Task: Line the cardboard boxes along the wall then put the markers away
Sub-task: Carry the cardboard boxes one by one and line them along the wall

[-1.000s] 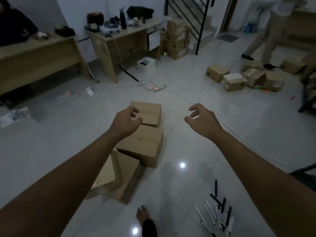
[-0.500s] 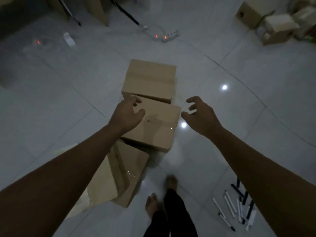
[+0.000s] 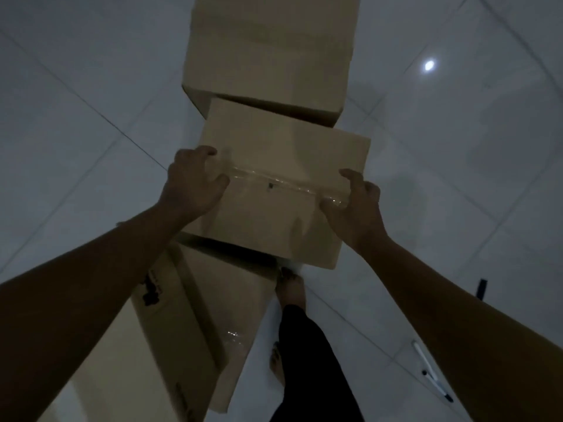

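Three brown cardboard boxes lie in a row on the white tiled floor. The middle box [image 3: 274, 178], sealed with clear tape, is gripped at both ends: my left hand [image 3: 192, 184] holds its left edge and my right hand [image 3: 356, 205] holds its right edge. The far box [image 3: 268, 50] sits just beyond it, touching. The near box [image 3: 189, 330] lies below it, partly under my left forearm. A black marker [image 3: 481, 288] and a white marker [image 3: 431, 371] lie on the floor at the right, beside my right forearm.
My bare feet [image 3: 291, 287] and a dark trouser leg stand just right of the near box. White floor tiles [image 3: 76, 117] spread on both sides. A ceiling light reflects on the floor [image 3: 429, 65] at upper right.
I have bent down over the boxes, so the view has closed in. Both hands have dropped from hovering above the middle box onto its two ends.
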